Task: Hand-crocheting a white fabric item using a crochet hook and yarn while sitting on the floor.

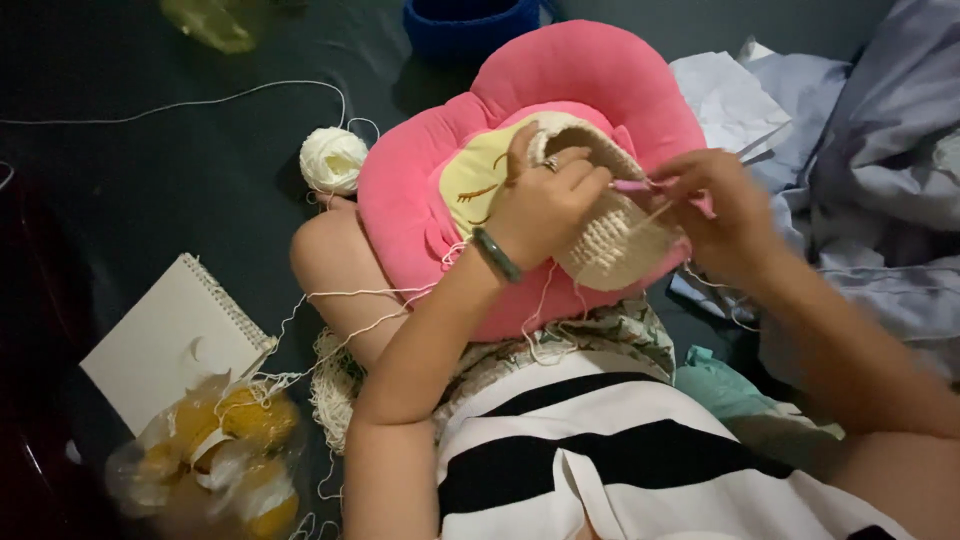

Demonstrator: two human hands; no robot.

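My left hand grips the rim of a cream crocheted piece, shaped like a small bowl, with a ring on one finger and a dark bangle on the wrist. My right hand holds a pink crochet hook whose tip meets the piece's edge. Cream yarn runs from the work across my knee to a cream yarn ball on the dark floor. Under the work, a pink flower-shaped cushion with a yellow face rests on my lap.
A white spiral notebook lies at the left. In front of it sits a clear bag of yellow yarn balls. A blue crocheted basket is at the top, and crumpled pale cloth lies at the right.
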